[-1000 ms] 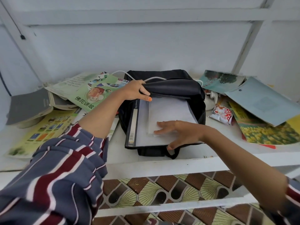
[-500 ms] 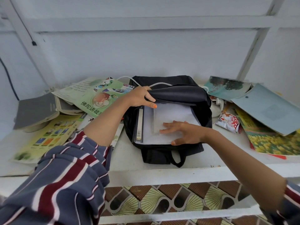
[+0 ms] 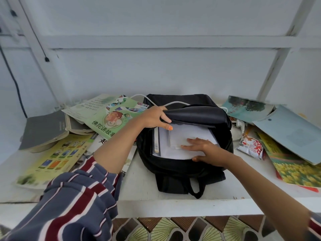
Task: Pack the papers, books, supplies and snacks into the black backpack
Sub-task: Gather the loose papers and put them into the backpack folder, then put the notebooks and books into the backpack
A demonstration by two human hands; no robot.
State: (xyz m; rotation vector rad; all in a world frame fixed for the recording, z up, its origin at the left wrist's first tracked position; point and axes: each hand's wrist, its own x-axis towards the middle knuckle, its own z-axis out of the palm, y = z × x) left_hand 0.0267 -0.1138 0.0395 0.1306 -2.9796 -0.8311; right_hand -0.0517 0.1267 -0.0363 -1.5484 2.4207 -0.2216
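Observation:
The black backpack (image 3: pixel 184 169) lies flat on the white shelf with its mouth open toward me. My left hand (image 3: pixel 154 117) grips the upper flap of the opening and holds it up. White papers (image 3: pixel 175 150) and a folder with a dark spine sit inside the opening. My right hand (image 3: pixel 205 148) lies flat on the papers with fingers straight, pressing them inward. A red and white snack packet (image 3: pixel 250 147) lies just right of the bag.
Green and yellow books (image 3: pixel 107 119) and a grey book (image 3: pixel 45 129) are piled at the left. Teal and pale blue booklets (image 3: pixel 291 133) and a flower-cover book (image 3: pixel 295 169) lie at the right. A white cable (image 3: pixel 173 102) runs over the bag's top. The shelf's front edge (image 3: pixel 173 207) is near me.
The papers have slid deeper into the backpack under my right hand. My left hand still holds the flap up. The view has tilted downward slightly.

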